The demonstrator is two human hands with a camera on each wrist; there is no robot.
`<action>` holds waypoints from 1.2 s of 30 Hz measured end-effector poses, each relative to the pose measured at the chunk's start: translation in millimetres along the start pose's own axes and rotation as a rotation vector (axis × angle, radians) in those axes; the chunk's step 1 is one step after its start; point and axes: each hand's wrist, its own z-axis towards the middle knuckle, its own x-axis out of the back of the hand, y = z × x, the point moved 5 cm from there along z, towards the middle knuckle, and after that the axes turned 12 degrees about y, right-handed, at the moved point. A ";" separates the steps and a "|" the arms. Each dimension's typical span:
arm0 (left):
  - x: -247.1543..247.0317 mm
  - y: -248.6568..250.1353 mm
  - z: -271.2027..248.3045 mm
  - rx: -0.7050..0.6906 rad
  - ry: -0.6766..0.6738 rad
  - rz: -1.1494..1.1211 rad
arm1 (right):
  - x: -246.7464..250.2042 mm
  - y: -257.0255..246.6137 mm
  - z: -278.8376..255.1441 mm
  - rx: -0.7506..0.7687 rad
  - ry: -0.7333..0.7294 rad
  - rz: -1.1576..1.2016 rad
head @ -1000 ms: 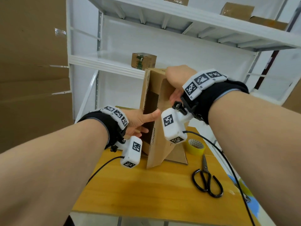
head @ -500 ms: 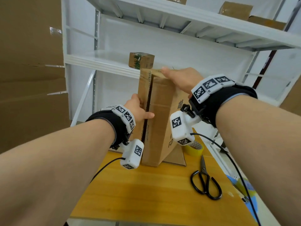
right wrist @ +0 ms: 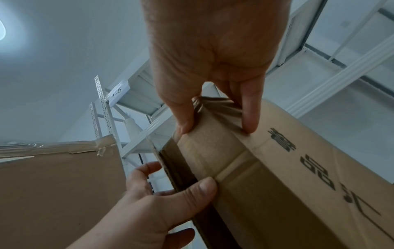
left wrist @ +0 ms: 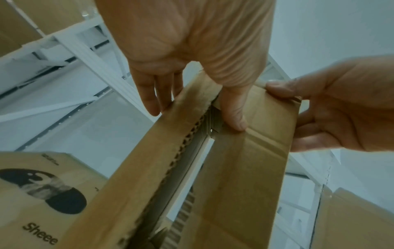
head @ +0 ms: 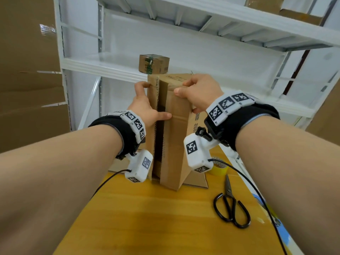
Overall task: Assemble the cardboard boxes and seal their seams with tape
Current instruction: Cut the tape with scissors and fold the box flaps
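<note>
A tall cardboard box (head: 176, 144) stands on end on the wooden table (head: 147, 218). Its two long flaps face me with a narrow dark gap between them. My left hand (head: 154, 102) holds the left flap from outside, its thumb (left wrist: 234, 118) reaching across the gap onto the right flap. My right hand (head: 184, 87) grips the box's top right corner, thumb (right wrist: 185, 124) on the flap face and fingers over the top. A yellow tape roll (head: 219, 166) lies behind the box on the right, partly hidden by the wrist camera.
Black scissors (head: 231, 205) lie on the table at the right. A flat cardboard sheet (head: 196, 181) lies under and behind the box. White shelving (head: 103, 65) rises behind, with a small box (head: 153, 63) on it. Large brown cartons (head: 27, 89) stand at the left.
The flaps have come together and the gap has narrowed. My left hand rose along the left flap and its thumb now bridges the gap. My right hand shifted to the top corner.
</note>
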 end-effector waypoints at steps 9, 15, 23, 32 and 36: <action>-2.8 -2.6 -15.3 -0.097 -0.009 0.087 | -7.8 -4.7 0.6 0.056 0.048 -0.053; -20.6 -6.1 -39.3 -0.106 -0.026 0.181 | -7.7 -7.4 1.7 0.085 0.080 -0.108; -49.1 -7.4 -48.4 -0.037 0.153 0.278 | -4.8 -3.9 4.3 0.117 0.138 -0.147; -65.8 -8.1 -56.7 0.041 0.265 0.333 | -8.3 -4.3 6.4 0.142 0.159 -0.164; -62.8 -5.2 -52.7 0.060 0.302 0.323 | -9.2 -7.0 9.0 0.151 0.159 -0.163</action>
